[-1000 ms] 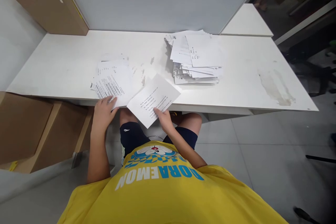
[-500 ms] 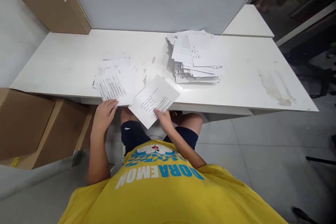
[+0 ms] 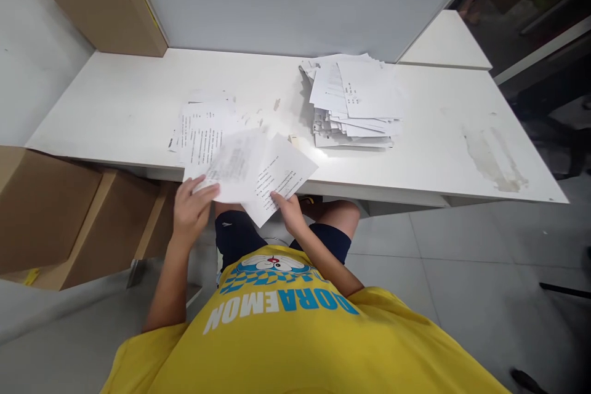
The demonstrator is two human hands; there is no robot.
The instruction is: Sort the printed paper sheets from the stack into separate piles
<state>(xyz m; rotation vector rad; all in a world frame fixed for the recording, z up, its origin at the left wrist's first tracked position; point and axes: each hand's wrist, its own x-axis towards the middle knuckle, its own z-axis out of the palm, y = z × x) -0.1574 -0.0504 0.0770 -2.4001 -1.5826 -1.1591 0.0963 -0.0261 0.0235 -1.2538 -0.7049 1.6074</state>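
Observation:
Between its fingers, my left hand (image 3: 192, 209) grips the lower edge of a thin paper sheet (image 3: 237, 163), whose print shows faintly through. That sheet overlaps the printed paper (image 3: 290, 172) held in my right hand (image 3: 287, 208), with the thumb lying on top. Whether the right hand holds one sheet or several I cannot tell. Beneath and to the left of the lifted sheet, more printed sheets (image 3: 198, 135) lie at the table's front edge.
A thick, uneven stack of papers (image 3: 355, 98) stands on the white table (image 3: 429, 135) at the back, right of centre. A cardboard box (image 3: 101, 12) sits in the far left corner. More cardboard boxes (image 3: 92, 221) are below the table's left side. A grey panel (image 3: 295, 0) rises behind.
My left hand has lifted a sheet from the left papers and moved it right, over the edge of the right hand's paper. My right hand stays nearly still. The view has shifted slightly.

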